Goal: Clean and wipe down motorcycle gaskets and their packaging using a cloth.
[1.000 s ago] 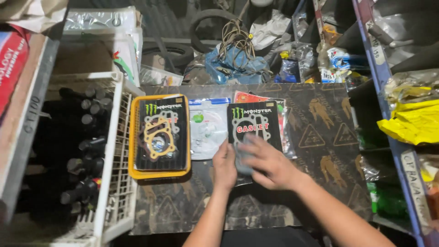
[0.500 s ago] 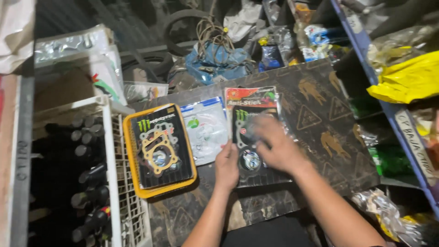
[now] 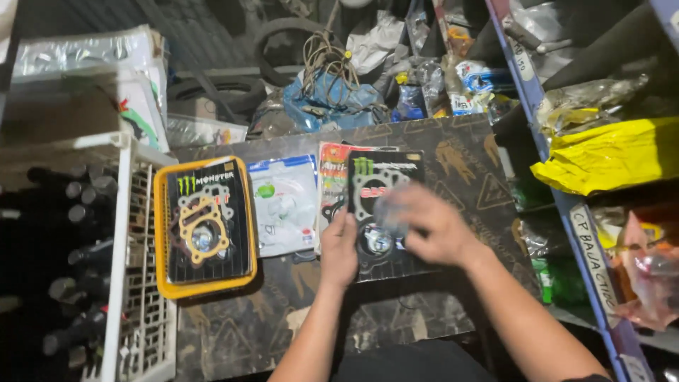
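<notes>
**A:** Over at nine o'clock, what's in that white crate (image 3: 134,283)?

**B:** Dark bottles, necks up, packed tight so they stand. Just beside it, still around nine o'clock, a gasket pack in a yellow frame (image 3: 205,226) lies flat and face up on the dark printed surface (image 3: 283,318), likely so the copper-coloured gaskets read at a glance.

**A:** And next along?

**B:** A pale blue-and-white packet (image 3: 283,205), flat too, its right edge close to a red-topped packet (image 3: 331,184). That red one is half tucked under the black gasket pack (image 3: 385,205) near the centre, at about twelve o'clock from the hands.

**A:** How are the hands set on it?

**B:** The left hand (image 3: 339,247) rests on the pack's lower left edge, fingers (image 3: 348,223) pressed together and pointing up the card, seemingly to pin it down. The right hand (image 3: 431,226) comes in from three o'clock, curled over the middle of the pack. Its fingers (image 3: 396,205) appear to pinch something small and clear, perhaps the wrapper, but it is blurred, so I cannot tell for sure.

**A:** So the pack sits where?

**B:** Flat on the surface, under both hands, its top sticking out beyond the fingertips toward twelve o'clock. A yellow bag (image 3: 608,155) lies on the shelf at two o'clock, well apart.
</notes>
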